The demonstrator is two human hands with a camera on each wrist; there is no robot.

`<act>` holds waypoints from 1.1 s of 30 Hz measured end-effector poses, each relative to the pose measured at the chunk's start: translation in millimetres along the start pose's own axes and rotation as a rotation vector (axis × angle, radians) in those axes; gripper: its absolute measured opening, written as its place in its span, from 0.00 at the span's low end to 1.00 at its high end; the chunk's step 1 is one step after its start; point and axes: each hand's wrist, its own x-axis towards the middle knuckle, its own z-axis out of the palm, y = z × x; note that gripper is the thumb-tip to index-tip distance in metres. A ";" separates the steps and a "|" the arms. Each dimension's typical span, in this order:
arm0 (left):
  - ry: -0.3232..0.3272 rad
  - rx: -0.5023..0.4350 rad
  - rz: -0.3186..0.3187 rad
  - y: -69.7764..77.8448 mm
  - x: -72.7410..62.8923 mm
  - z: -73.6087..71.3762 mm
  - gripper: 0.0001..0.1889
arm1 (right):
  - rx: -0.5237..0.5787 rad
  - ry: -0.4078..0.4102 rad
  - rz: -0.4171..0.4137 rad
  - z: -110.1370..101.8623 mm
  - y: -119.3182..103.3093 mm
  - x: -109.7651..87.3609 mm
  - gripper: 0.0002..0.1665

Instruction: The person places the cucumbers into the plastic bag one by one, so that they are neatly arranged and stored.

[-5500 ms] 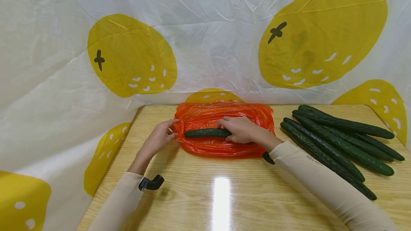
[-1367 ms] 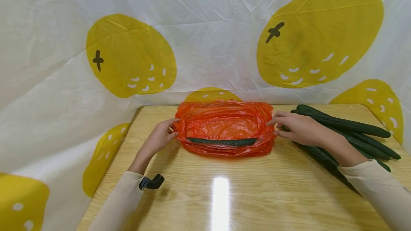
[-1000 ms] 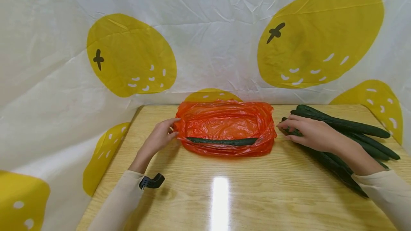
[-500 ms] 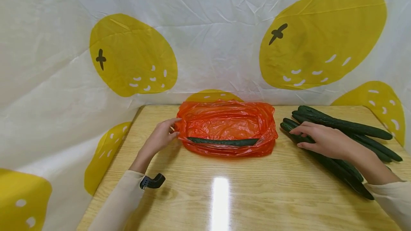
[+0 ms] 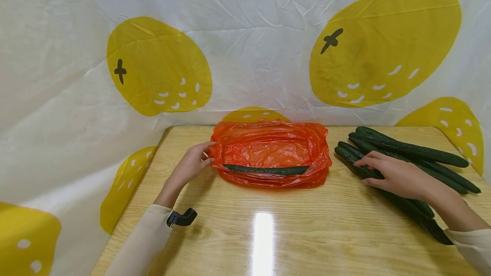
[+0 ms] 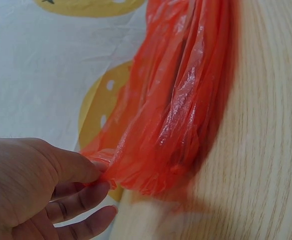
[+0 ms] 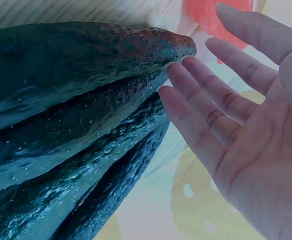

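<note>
We see the left hand (image 6: 33, 187) pinching the red plastic bag (image 6: 158, 120). Only the right-wrist view shows all digits of the right hand (image 7: 248, 135), extended near the cucumbers (image 7: 80, 117).

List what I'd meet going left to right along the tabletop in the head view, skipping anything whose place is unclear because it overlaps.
Left hand → red plastic bag → pile of cucumbers.

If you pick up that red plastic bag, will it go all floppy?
Probably yes: the red plastic bag looks thin and crinkled, so it should sag and fold easily. It may hang heaviest along its near side, where the cucumber lies. Lifted only by the end the left hand pinches, it might tip and let the cucumber slide.
</note>
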 end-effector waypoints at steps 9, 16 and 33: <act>0.000 -0.004 0.003 -0.6 -0.1 0.2 0.28 | 0.016 -0.018 0.013 0.9 3.0 -5.6 0.28; 0.000 -0.013 -0.003 -0.6 -0.9 -0.3 0.28 | 0.036 -0.035 0.034 2.7 6.2 -7.5 0.29; 0.006 -0.012 0.003 -1.1 -1.7 0.5 0.28 | 0.071 -0.047 0.066 7.1 18.9 -3.9 0.32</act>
